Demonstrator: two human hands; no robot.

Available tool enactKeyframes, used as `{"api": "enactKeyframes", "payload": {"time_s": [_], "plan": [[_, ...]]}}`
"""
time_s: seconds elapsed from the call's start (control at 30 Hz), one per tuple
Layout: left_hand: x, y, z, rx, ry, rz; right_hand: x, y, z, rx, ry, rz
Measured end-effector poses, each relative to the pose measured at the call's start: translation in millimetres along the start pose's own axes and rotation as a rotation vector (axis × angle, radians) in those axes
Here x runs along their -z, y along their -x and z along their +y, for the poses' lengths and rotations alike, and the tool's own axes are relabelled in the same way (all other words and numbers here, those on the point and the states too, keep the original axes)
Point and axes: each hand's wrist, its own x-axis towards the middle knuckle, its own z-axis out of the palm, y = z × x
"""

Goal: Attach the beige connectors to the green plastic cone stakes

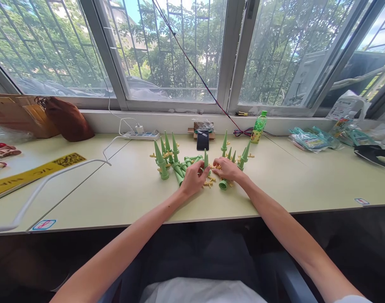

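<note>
My left hand (195,179) is closed around a green plastic plant watering spike (206,159), held upright with its point up. Close by on the right, my right hand (228,168) has its fingers pinched together at a small yellow valve (212,167), partly covered by the fingertips. Several loose yellow valves (209,183) lie on the table between the hands. Loose green spikes (179,171) are piled beside my left hand. Spikes fitted with yellow valves stand at the left (162,162) and at the right (244,156). One green spike (223,184) lies under my right wrist.
On the pale table (110,198), a phone (203,140) leans at a small box behind the spikes. A green bottle (259,127) stands back right, near plastic bags (312,139). A power strip (143,135), brown pouch (68,120) and white tube (50,179) are on the left.
</note>
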Motion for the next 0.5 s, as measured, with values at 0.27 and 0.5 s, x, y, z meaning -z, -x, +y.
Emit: {"api": "enactKeyframes", "payload": {"time_s": [0.27, 0.5], "plan": [[-0.7, -0.1, -0.6, -0.012, 0.001, 0.008, -7.9, -6.2, 3.4, 0.066, -0.073, 0.134], [7.1, -17.6, 2.6, -0.160, -0.095, 0.022, -10.7, -10.1, 0.8, 0.141, -0.262, 0.278]]}}
